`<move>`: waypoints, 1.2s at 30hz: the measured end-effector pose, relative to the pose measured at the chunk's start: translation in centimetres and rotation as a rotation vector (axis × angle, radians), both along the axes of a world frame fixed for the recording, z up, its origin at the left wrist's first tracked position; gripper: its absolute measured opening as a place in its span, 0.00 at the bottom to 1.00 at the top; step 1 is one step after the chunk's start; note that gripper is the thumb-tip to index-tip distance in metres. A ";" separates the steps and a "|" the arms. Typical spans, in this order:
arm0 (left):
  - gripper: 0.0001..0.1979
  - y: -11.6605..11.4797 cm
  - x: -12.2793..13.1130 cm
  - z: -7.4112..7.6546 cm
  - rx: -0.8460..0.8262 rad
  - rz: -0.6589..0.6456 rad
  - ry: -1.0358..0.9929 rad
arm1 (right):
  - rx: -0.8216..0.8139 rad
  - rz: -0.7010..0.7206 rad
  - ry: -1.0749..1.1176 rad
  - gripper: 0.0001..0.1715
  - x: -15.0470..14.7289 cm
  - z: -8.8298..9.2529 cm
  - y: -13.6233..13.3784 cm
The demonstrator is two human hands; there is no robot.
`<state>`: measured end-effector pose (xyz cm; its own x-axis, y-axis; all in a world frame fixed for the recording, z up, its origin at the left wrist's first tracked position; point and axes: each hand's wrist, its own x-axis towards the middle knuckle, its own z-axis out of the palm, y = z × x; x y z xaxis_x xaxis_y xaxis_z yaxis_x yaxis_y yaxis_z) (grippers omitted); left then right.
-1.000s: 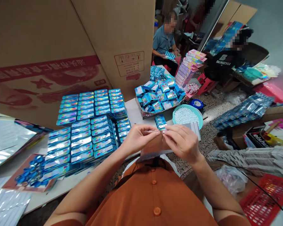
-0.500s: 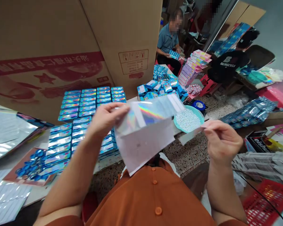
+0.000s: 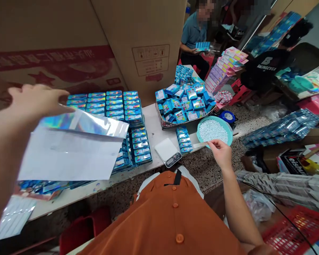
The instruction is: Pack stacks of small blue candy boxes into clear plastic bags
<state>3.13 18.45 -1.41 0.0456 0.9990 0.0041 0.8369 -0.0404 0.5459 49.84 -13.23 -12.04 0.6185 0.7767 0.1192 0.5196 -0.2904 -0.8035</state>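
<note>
My left hand (image 3: 39,101) is at the left, its thumb and fingers closed on the upper edge of a white sheet (image 3: 69,156) with a shiny rainbow strip along its top. The sheet hangs over rows of blue packs (image 3: 95,101) and hides part of them. My right hand (image 3: 220,150) pinches a narrow pale strip (image 3: 200,145) between thumb and finger, at the near rim of a turquoise bowl (image 3: 230,138) full of small white pellets. Left of that strip stands a short stack of blue packs (image 3: 184,138), beside a white digital scale (image 3: 166,150).
An open carton (image 3: 172,124) heaped with small blue boxes stands behind the scale. Large cardboard boxes (image 3: 149,28) wall off the back. A person (image 3: 194,32) holding blue packs sits beyond. Red stool (image 3: 82,228) is below left; a red basket (image 3: 297,226) lies right.
The sheet has moved left in my left hand, away from my body. My right hand has moved left with the strip. The view has shifted, uncovering the scale and short stack.
</note>
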 end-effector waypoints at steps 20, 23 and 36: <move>0.23 -16.7 38.5 -27.9 -0.858 0.009 -0.977 | -0.185 0.074 0.480 0.17 8.0 -14.6 8.7; 0.22 -15.7 39.1 -28.8 -0.860 0.072 -0.964 | -0.202 0.023 0.512 0.17 9.0 -17.4 9.8; 0.14 -13.2 41.7 -32.4 -0.686 0.211 -0.743 | -0.339 0.079 0.310 0.08 10.2 -22.5 13.2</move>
